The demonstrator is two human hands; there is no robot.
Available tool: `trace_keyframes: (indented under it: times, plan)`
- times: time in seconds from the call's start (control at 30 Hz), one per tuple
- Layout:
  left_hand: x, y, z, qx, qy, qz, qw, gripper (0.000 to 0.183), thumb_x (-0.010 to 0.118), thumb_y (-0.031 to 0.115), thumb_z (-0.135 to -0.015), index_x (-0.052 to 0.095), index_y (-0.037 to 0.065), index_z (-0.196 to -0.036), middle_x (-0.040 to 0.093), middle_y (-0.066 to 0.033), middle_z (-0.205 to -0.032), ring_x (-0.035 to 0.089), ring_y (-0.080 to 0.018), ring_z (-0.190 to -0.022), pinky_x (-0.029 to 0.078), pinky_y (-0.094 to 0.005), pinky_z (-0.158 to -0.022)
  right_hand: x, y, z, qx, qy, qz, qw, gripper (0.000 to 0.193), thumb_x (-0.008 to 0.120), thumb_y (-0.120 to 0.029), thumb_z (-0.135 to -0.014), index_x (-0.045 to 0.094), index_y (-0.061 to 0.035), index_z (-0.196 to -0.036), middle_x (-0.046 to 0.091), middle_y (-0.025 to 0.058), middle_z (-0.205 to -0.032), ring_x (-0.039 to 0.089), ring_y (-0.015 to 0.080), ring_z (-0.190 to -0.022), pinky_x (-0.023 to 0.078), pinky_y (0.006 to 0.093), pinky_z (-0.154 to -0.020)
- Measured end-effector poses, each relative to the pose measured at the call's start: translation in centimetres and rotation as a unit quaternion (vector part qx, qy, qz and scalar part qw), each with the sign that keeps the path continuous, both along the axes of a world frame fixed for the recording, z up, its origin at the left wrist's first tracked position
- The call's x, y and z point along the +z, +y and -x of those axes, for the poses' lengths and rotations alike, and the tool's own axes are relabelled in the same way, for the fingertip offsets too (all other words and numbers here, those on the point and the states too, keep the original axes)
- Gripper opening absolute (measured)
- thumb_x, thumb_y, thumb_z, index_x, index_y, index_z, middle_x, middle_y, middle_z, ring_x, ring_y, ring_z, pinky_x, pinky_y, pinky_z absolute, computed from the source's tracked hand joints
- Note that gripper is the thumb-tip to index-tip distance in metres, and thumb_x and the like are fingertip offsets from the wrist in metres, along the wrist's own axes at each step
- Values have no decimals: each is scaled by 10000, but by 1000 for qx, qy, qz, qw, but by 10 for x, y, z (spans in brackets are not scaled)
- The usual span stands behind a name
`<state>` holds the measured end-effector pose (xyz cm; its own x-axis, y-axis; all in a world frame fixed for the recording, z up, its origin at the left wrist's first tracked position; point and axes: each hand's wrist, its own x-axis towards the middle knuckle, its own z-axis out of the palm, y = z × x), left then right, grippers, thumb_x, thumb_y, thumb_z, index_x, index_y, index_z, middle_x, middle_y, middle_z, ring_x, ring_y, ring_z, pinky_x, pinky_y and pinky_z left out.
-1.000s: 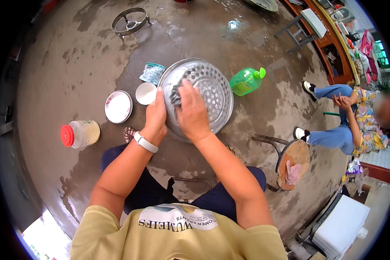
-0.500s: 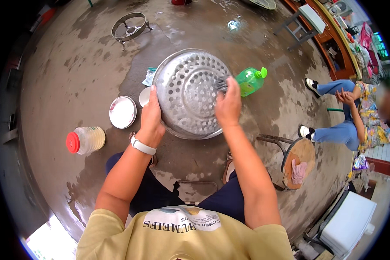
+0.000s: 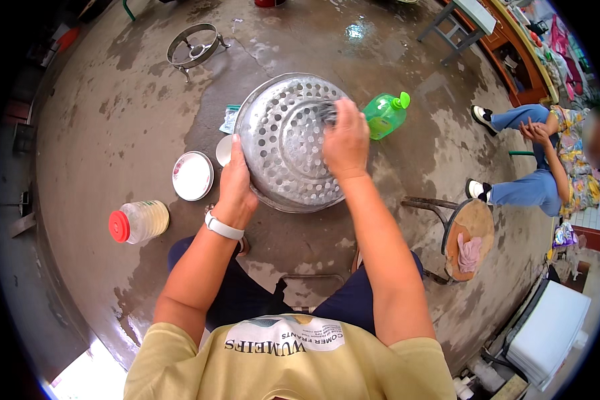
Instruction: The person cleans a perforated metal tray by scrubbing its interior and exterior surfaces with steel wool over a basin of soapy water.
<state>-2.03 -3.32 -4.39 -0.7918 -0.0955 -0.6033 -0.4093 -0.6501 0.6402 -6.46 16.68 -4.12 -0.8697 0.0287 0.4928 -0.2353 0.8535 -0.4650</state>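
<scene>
A round metal steamer tray (image 3: 293,150) full of holes sits before me, seemingly resting on a metal basin whose rim shows beneath it. Its left edge is gripped by my left hand (image 3: 237,183), thumb on top and fingers hidden below. My right hand (image 3: 347,143) is closed round a dark steel-wool scourer (image 3: 328,113), pressed on the tray's upper right part; the hand is slightly blurred. Just right of the tray stands a green pump bottle (image 3: 385,117). Beyond its left side lie a small clear-and-blue packet (image 3: 230,119) and a partly covered white dish (image 3: 224,151).
Stacked white plates (image 3: 193,176) and a red-lidded jar (image 3: 139,222) are on the wet floor at left. A metal ring stand (image 3: 195,48) is farther off. A round stool (image 3: 470,240) with a pink cloth (image 3: 469,253) stands at right, near a seated person (image 3: 547,153).
My right hand has moved the scourer up and slightly left across the tray. The left hand keeps its hold on the edge. The whole view has shifted slightly.
</scene>
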Motion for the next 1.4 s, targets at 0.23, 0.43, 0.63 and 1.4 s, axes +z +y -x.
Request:
trace_keyframes:
  times: [0.23, 0.43, 0.63, 1.4]
  plan:
    - [16, -1, -2, 23, 5, -32, 999, 554, 371, 469, -962, 450, 23, -1281, 529, -93, -1269, 532, -208, -1111, 418, -359, -974, 21, 40, 19, -28, -44, 475, 878, 376, 566, -171, -893, 452, 44, -1180, 587, 129, -1058, 569, 219, -975, 437, 322, -869]
    - [29, 0, -2, 23, 8, -65, 998, 550, 370, 492, -955, 458, 59, -1283, 531, -79, -1268, 523, -214, -1126, 413, -379, -979, 46, 45, 14, 14, -44, 584, 811, 451, 583, -233, -891, 455, 76, -1194, 591, 112, -1053, 563, 188, -940, 445, 303, -844]
    - [39, 3, 0, -10, 3, -62, 998, 527, 366, 505, -950, 496, 88, -1244, 557, -75, -1230, 546, -234, -1089, 422, -409, -968, 52, -3, -8, 58, 49, 82, 994, 424, 647, -127, -751, 512, -31, -1141, 540, 165, -1204, 495, 342, -1142, 388, 431, -970]
    - [7, -1, 4, 55, 6, -105, 993, 519, 321, 496, -964, 513, 95, -1232, 567, -80, -1221, 541, -237, -1105, 417, -429, -980, 39, -51, -52, 201, 63, -12, 977, 386, 584, 2, -654, 539, -27, -1036, 526, 111, -1057, 502, 286, -959, 408, 382, -826]
